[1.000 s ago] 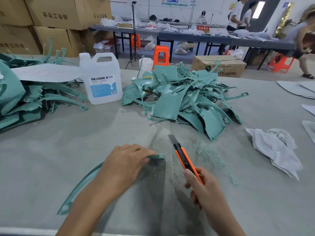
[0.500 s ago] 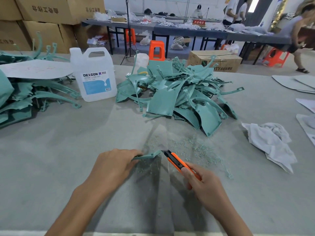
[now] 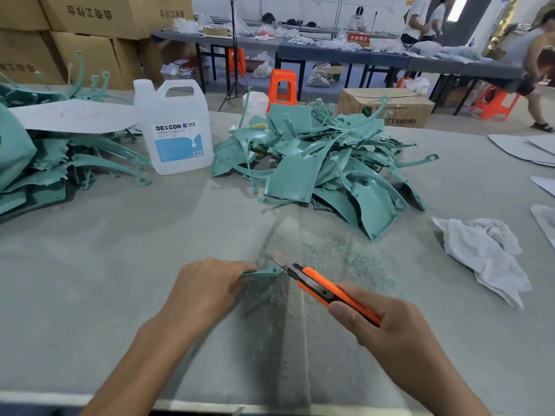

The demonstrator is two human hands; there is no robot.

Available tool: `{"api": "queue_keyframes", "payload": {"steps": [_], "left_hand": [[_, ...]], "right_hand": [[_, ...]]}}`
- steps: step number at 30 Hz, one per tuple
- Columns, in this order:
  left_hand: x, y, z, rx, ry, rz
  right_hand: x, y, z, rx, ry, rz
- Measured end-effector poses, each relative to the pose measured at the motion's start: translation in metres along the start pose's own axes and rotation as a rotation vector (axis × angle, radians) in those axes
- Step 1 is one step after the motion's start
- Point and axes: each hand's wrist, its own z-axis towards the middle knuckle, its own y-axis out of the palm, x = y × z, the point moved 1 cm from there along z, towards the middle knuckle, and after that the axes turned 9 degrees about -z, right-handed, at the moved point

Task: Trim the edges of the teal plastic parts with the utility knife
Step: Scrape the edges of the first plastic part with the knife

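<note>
My left hand (image 3: 207, 291) grips a teal plastic part (image 3: 264, 272) near the table's front; only the part's short end shows past my fingers. My right hand (image 3: 387, 328) holds an orange utility knife (image 3: 327, 291), whose blade tip touches the part's exposed end. Teal shavings (image 3: 354, 259) lie scattered on the grey table (image 3: 90, 265) just beyond the knife. A big heap of teal parts (image 3: 324, 166) sits at the table's middle back. Another stack of teal parts (image 3: 45, 163) lies at the far left.
A white DEXCON jug (image 3: 175, 127) stands between the two piles. A crumpled white rag (image 3: 483, 253) lies at the right. White sheets (image 3: 528, 148) sit at the right edge. Cardboard boxes (image 3: 90, 34), orange stools and people at tables fill the background.
My left hand drew the part in, so only its end now shows. The knife swung from pointing away to angling left until its blade met the part's end.
</note>
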Motion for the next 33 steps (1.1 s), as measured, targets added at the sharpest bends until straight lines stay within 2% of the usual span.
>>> {"api": "queue_keyframes", "payload": {"steps": [4,7,13,19,22,23,26,31,33], "left_hand": [[0.000,0.001,-0.001,0.024,0.021,-0.012],[0.000,0.001,-0.002,0.034,0.030,-0.025],[-0.001,0.003,-0.003,0.033,0.044,-0.021],[-0.003,0.007,-0.003,0.080,0.056,-0.031],[-0.005,0.009,-0.004,0.107,0.068,-0.054],[-0.006,0.010,-0.004,0.117,0.080,-0.067],[-0.005,0.010,-0.005,0.158,0.135,-0.108],[-0.006,0.010,-0.005,0.186,0.159,-0.102],[-0.006,0.009,-0.005,0.176,0.154,-0.110]], "right_hand": [[0.009,-0.016,0.000,0.033,0.072,0.092],[0.022,-0.010,0.013,0.057,0.122,-0.015],[0.033,0.014,0.028,-0.058,0.096,-0.184],[0.012,-0.007,0.015,-0.093,-0.006,-0.019],[0.007,-0.020,0.006,-0.199,0.043,0.199],[0.010,-0.021,0.007,-0.182,0.077,0.207],[0.022,-0.018,0.017,-0.022,0.160,0.027],[0.026,0.013,0.018,-0.035,0.127,-0.230],[0.020,0.020,0.014,-0.010,0.111,-0.264]]}}
